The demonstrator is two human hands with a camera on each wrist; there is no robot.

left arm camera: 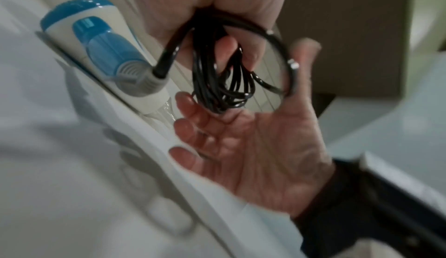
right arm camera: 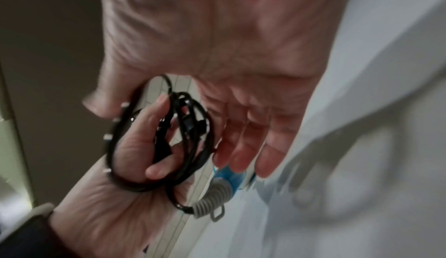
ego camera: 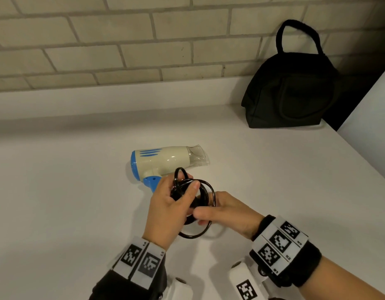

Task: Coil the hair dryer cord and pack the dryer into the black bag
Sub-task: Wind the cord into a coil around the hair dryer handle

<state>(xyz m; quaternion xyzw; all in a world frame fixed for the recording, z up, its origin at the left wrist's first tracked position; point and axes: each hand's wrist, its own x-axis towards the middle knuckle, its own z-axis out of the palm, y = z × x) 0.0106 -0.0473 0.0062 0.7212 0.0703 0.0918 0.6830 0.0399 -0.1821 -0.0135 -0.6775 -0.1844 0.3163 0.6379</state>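
The cream and blue hair dryer [ego camera: 163, 163] lies on its side on the white counter [ego camera: 68, 202], nozzle to the right. Its black cord [ego camera: 205, 191] is gathered into loops just in front of it. My left hand [ego camera: 172, 204] grips the bundle, fingers curled through the loops [left arm camera: 217, 82]. My right hand [ego camera: 222, 211] is beside it with straight fingers [right arm camera: 241, 147] under the coil and its thumb [right arm camera: 101, 100] resting against the outer loop. The cord runs from the grey strain relief [left arm camera: 142, 79] on the blue handle. The black bag [ego camera: 291, 89] stands at the back right, handle up.
A brick-tiled wall [ego camera: 122, 50] runs along the back of the counter. A white panel [ego camera: 369, 126] rises at the right, just past the bag. Bare counter lies to the left and in front of the dryer.
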